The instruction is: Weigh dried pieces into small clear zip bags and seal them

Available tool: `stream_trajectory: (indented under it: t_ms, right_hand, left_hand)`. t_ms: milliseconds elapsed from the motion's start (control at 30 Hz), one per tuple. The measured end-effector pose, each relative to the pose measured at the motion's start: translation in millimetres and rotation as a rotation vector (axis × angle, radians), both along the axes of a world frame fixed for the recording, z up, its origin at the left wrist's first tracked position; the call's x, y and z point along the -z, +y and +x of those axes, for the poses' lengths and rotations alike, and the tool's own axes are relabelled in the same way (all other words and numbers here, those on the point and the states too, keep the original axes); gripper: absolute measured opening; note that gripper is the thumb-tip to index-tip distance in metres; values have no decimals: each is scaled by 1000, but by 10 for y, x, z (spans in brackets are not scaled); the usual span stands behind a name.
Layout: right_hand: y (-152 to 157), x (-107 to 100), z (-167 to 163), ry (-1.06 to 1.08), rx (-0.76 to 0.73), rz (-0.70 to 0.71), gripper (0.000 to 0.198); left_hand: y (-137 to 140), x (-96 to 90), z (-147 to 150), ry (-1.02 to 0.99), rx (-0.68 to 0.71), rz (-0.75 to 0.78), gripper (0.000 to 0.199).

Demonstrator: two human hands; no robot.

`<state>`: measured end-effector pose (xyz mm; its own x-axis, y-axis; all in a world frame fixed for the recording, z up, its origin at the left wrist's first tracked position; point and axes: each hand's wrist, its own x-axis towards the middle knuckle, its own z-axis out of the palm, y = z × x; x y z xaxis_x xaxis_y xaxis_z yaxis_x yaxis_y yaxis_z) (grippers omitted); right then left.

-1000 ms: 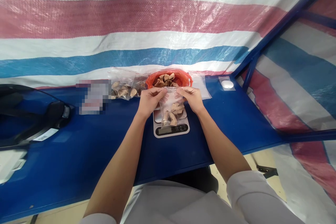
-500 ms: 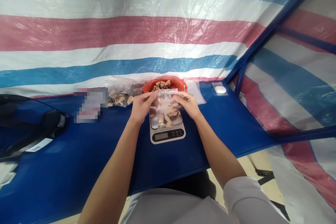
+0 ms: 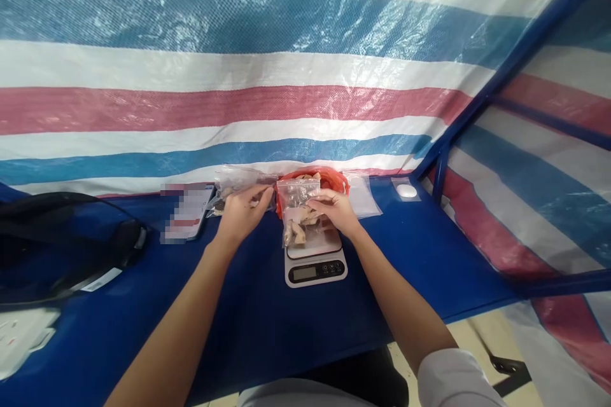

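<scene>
My right hand (image 3: 333, 208) pinches the side of a clear zip bag (image 3: 296, 213) with several pale brown dried slices in it. The bag hangs tilted over the near side of a red plastic bag (image 3: 340, 179) and the left part of a kitchen scale (image 3: 329, 241). My left hand (image 3: 241, 211) is apart from that bag, its thumb and fingers parted, over other clear bags of slices (image 3: 224, 197). Those bags are partly hidden behind it, and I see nothing held in it. More slices show inside the red bag.
A phone (image 3: 191, 211), partly blurred, lies left of the bags. Farther left are black headgear (image 3: 119, 254) and a white device (image 3: 23, 337). Flat clear bags (image 3: 365, 196) and a white round object (image 3: 405, 191) lie at the right. Striped sheeting (image 3: 229, 108) closes the back.
My left hand has let go of the zip bag and moved left to the other bags. My right hand keeps hold of it, and the bag has swung leftward on the scale. The view has tilted up.
</scene>
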<state>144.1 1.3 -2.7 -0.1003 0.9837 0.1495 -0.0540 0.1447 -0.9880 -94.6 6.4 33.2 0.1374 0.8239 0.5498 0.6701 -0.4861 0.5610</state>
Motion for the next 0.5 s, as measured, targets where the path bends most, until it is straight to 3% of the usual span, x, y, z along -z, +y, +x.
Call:
stream_trajectory:
  t_ms: [167,300,500]
  right_hand:
    - [256,-109,-283,-15,-9,23,32]
    - [502,-146,-561,15,-82,80,27]
    - [773,-101,-854,7,-103,77,21]
  left_hand:
    - [205,110,-527,320,-32,189,40]
    - [316,231,-778,487,-5,185,39]
    - [364,392,-923,584,22,137,42]
